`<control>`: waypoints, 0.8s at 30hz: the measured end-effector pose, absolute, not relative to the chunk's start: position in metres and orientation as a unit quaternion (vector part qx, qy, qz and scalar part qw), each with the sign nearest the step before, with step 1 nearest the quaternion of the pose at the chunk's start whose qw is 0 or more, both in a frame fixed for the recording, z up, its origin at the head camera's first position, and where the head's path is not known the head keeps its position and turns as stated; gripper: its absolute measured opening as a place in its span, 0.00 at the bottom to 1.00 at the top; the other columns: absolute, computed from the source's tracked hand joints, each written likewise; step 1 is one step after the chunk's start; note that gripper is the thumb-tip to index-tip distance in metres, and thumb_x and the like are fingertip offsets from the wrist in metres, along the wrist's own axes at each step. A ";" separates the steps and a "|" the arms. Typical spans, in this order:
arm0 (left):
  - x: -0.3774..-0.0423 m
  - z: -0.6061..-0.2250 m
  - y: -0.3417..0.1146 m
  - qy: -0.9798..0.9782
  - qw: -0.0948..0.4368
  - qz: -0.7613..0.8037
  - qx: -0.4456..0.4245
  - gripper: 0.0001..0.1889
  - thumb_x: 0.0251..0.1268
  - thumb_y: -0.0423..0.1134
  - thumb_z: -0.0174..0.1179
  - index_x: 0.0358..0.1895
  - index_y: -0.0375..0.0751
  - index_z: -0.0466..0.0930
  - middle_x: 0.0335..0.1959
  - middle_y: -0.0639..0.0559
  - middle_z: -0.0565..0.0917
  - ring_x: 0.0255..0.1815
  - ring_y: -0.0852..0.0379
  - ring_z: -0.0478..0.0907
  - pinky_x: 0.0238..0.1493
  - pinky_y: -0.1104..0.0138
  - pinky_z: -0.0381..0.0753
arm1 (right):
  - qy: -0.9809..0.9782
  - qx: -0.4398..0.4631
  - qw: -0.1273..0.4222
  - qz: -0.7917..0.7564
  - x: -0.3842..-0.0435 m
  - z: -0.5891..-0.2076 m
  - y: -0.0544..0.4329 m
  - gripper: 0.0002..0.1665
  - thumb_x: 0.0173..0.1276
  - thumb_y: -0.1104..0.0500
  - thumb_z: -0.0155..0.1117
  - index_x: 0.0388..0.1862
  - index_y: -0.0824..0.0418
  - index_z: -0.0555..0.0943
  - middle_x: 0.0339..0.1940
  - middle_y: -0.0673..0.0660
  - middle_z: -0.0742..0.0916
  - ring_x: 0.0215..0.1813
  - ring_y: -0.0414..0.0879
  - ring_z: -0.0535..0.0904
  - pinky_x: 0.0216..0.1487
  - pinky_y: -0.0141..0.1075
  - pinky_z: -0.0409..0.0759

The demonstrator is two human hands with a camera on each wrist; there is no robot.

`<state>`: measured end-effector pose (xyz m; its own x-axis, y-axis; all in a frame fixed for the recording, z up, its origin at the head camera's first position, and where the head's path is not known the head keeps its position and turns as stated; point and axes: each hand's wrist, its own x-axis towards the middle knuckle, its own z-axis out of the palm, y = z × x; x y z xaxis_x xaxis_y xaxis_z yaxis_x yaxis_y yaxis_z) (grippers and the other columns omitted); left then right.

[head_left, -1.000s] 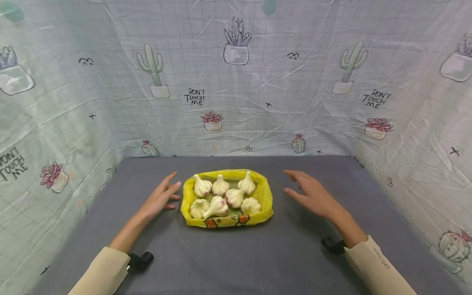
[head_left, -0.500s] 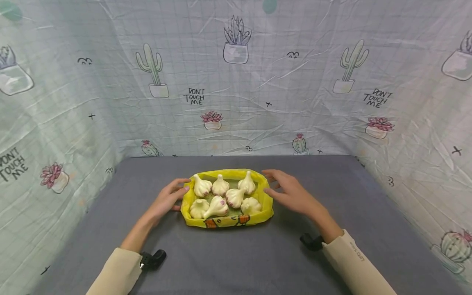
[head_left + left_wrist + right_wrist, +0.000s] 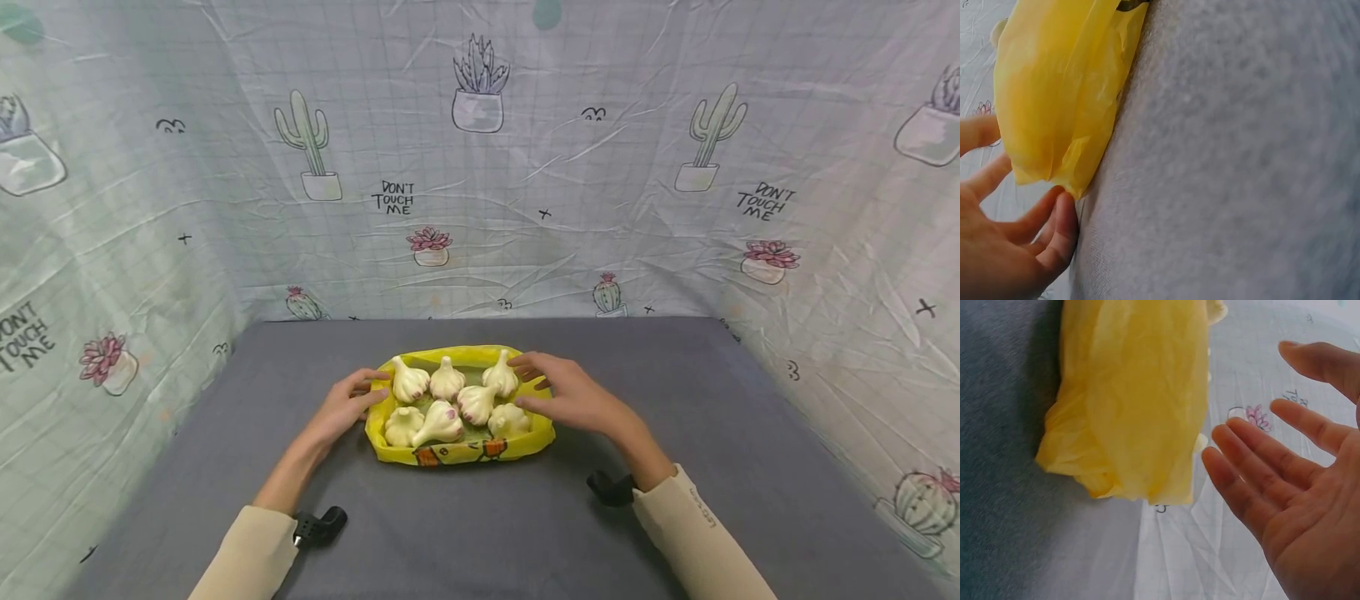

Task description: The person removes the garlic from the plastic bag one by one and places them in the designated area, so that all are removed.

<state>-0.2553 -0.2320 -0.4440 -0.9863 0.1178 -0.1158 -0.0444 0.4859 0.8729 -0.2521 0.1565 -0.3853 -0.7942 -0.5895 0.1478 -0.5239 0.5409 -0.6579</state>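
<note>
A shallow container (image 3: pixel 534 442) wrapped in yellow plastic sits on the table, with several whitish garlic bulbs (image 3: pixel 438 422) inside. My left hand (image 3: pixel 341 410) is at its left end, thumb and index over the rim. In the left wrist view, lower fingers of the left hand (image 3: pixel 1019 244) reach the bottom corner of the yellow plastic (image 3: pixel 1060 94). My right hand (image 3: pixel 573 398) hangs over the right rim, fingertips close to the back right garlic bulb (image 3: pixel 500 377). The right wrist view shows the right hand (image 3: pixel 1310 487) with spread fingers, beside the yellow plastic (image 3: pixel 1141 406).
A grey cloth (image 3: pixel 480 533) covers the table. Pale sheeting (image 3: pixel 480 208) printed with cacti and lettering stands along the back and both sides. Each wrist wears a black camera mount, the left mount (image 3: pixel 321 527) and the right mount (image 3: pixel 611 488).
Both hands have moved inward to the container, the left from its left side and the right from further right, now over the rim. The container and garlic bulbs have stayed put.
</note>
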 end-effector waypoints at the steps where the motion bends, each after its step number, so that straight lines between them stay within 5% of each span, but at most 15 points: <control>1: -0.255 -0.444 -0.232 0.861 0.083 0.501 0.027 0.26 0.77 0.49 0.59 0.73 0.48 0.72 0.74 0.35 0.69 0.71 0.39 0.69 0.49 0.61 0.78 | 0.876 -0.320 0.047 -0.357 -0.252 -0.385 0.156 0.34 0.73 0.53 0.69 0.74 0.60 0.72 0.69 0.62 0.82 0.66 0.60 0.80 0.63 0.60 0.80; 12: -0.260 -0.443 -0.236 0.861 0.126 0.489 0.064 0.29 0.73 0.42 0.63 0.75 0.47 0.69 0.63 0.31 0.77 0.41 0.52 0.79 0.37 0.61 0.81 | 0.866 -0.336 0.061 -0.364 -0.256 -0.383 0.151 0.30 0.73 0.53 0.68 0.70 0.61 0.75 0.66 0.62 0.83 0.63 0.62 0.82 0.62 0.58 0.81; 24: -0.262 -0.455 -0.243 0.820 0.132 0.554 0.064 0.31 0.69 0.43 0.69 0.73 0.47 0.71 0.75 0.28 0.64 0.45 0.49 0.83 0.37 0.56 0.88 | 0.856 -0.348 0.087 -0.371 -0.261 -0.385 0.147 0.29 0.71 0.52 0.69 0.68 0.61 0.78 0.66 0.60 0.84 0.63 0.58 0.82 0.63 0.58 0.80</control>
<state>-0.2624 -0.2428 -0.4545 -0.9571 0.2512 -0.1443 -0.0402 0.3782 0.9249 -0.2610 0.1471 -0.3850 -0.7425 -0.6610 0.1085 -0.5311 0.4823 -0.6967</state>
